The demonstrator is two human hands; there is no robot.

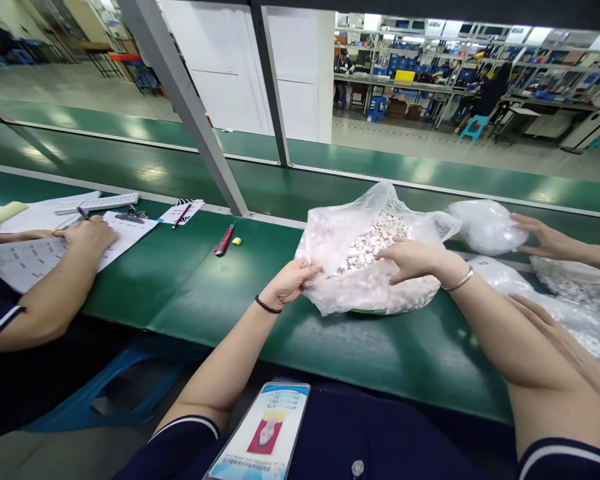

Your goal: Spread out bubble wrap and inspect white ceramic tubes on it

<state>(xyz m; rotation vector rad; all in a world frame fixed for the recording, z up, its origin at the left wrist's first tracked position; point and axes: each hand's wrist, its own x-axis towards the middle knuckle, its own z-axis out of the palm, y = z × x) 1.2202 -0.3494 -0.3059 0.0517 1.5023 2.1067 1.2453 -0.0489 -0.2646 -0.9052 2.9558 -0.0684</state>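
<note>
A clear plastic bag (325, 233) full of small white tube-like parts (373, 243) lies on the green table with its mouth open toward me. My left hand (295, 280) pinches the bag's left edge. Over the parts, at the right side of the opening, reaches my right hand (413, 259). Its fingers are apart, the fingertips at the parts and the thumb pointing down. I see nothing held in it.
At right, a co-worker's hands (547, 237) are at more clear bags (485, 227). At left, another person's hand (91, 237) holds a pen over papers (125, 233). A red utility knife (225, 240) and a small yellow piece (237, 241) lie on the green table (190, 287). A metal post (200, 113) rises behind.
</note>
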